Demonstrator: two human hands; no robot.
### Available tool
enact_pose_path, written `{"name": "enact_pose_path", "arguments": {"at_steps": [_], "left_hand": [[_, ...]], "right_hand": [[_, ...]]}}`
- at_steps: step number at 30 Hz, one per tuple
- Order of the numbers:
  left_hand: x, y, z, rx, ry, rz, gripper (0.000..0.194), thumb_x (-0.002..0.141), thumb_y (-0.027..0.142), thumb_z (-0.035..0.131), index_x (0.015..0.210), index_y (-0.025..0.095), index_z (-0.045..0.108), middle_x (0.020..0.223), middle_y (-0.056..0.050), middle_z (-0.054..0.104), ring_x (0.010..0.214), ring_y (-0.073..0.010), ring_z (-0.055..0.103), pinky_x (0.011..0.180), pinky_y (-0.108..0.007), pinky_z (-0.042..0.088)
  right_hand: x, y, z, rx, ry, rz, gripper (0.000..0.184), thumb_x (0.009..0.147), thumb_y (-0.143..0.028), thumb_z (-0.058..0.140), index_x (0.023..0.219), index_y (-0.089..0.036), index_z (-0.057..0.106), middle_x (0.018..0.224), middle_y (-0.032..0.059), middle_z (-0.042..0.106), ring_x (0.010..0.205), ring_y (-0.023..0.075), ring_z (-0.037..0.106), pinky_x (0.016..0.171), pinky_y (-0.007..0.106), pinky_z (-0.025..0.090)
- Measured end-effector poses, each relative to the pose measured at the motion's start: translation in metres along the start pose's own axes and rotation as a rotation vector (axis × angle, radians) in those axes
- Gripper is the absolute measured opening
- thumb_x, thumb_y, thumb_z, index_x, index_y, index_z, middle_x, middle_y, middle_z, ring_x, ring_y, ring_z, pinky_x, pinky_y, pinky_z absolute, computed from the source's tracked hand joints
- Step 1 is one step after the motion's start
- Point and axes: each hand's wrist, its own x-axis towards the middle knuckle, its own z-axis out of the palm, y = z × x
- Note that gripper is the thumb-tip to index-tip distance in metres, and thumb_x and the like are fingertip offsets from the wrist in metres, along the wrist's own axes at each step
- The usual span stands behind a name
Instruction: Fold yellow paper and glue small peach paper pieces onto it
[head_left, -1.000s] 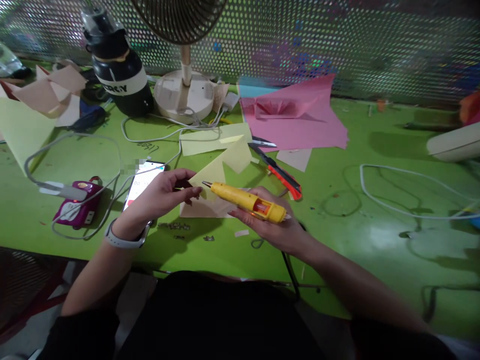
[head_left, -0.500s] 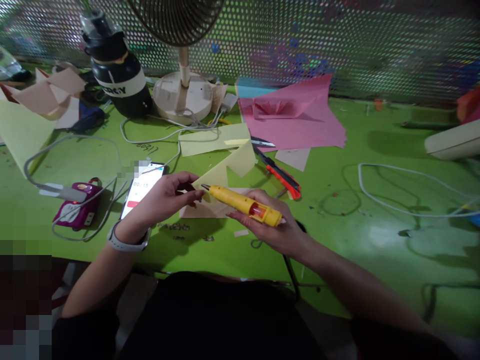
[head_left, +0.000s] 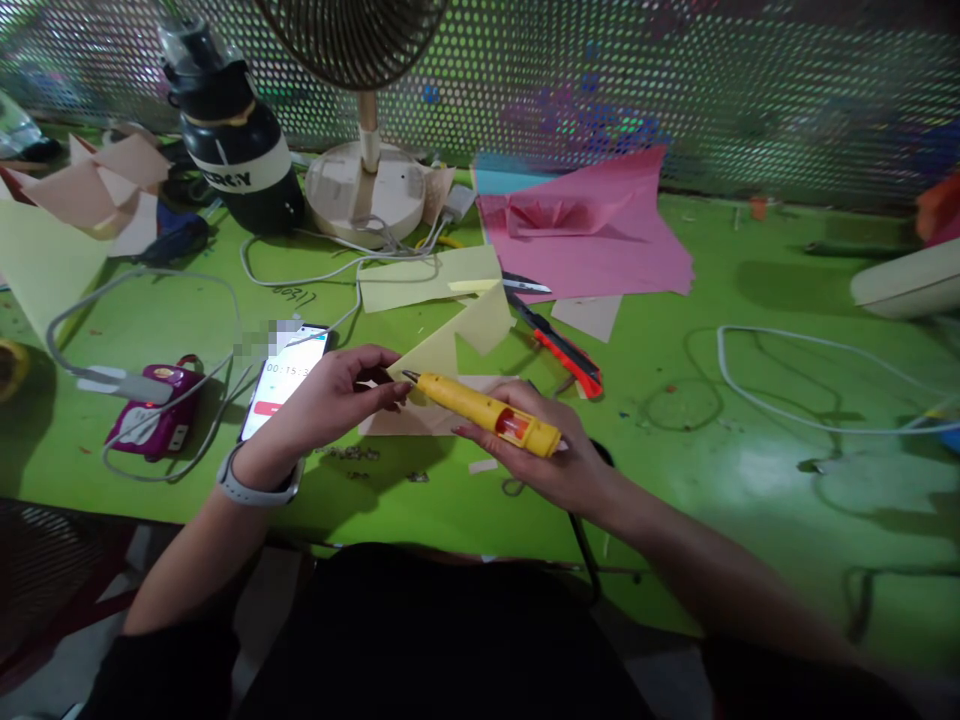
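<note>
My right hand (head_left: 551, 450) is wrapped round a yellow hot glue gun (head_left: 472, 402), its dark nozzle pointing left. That nozzle tip sits right by the fingertips of my left hand (head_left: 341, 390), at the near end of a folded pale yellow paper (head_left: 435, 352). Thumb and fingers of the left hand pinch this paper, which stands tilted up from the table. Under the glue gun lies a flat beige piece of paper (head_left: 382, 420). Whether the nozzle touches the paper, I cannot tell.
Behind the papers lie a red-and-black utility knife (head_left: 566, 355) and pink sheets (head_left: 600, 250). At left are a lit phone (head_left: 281, 375), a purple plug adapter (head_left: 161, 410) with cables, a black bottle (head_left: 244, 165) and a fan (head_left: 367, 190). Small metallic bits (head_left: 349, 453) lie near me.
Both hands stay almost still, the glue gun shifting very slightly left. A round yellowish thing has appeared at the left edge of the table.
</note>
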Motion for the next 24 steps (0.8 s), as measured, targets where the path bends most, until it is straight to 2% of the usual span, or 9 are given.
{"name": "enact_pose_path", "arguments": {"at_steps": [6, 17, 24], "left_hand": [[-0.0002, -0.0011, 0.0007, -0.007, -0.001, 0.018, 0.026, 0.083, 0.032, 0.069, 0.101, 0.014, 0.067, 0.093, -0.007, 0.07, 0.079, -0.0153, 0.067, 0.07, -0.027, 0.055], [-0.0012, 0.0006, 0.0019, 0.026, 0.005, 0.028, 0.022, 0.086, 0.03, 0.066, 0.1, 0.013, 0.067, 0.088, -0.006, 0.068, 0.077, -0.0148, 0.066, 0.068, -0.026, 0.054], [-0.0018, 0.0002, 0.0019, 0.042, 0.009, 0.03, 0.021, 0.087, 0.029, 0.065, 0.101, 0.013, 0.067, 0.086, -0.006, 0.069, 0.075, -0.0139, 0.065, 0.066, -0.025, 0.053]], "right_hand": [[-0.0018, 0.0027, -0.0003, -0.014, -0.005, 0.009, 0.025, 0.083, -0.043, 0.068, 0.09, -0.023, 0.054, 0.077, -0.0008, 0.062, 0.061, 0.0127, 0.057, 0.052, 0.024, 0.043], [-0.001, 0.0023, -0.0015, -0.019, 0.004, -0.038, 0.023, 0.082, -0.037, 0.068, 0.09, -0.022, 0.053, 0.076, -0.001, 0.062, 0.062, 0.0129, 0.057, 0.054, 0.025, 0.043], [-0.001, -0.003, -0.0032, 0.011, -0.025, 0.01, 0.021, 0.085, -0.04, 0.063, 0.09, -0.023, 0.052, 0.075, -0.0008, 0.062, 0.061, 0.0138, 0.058, 0.052, 0.026, 0.043]]}}
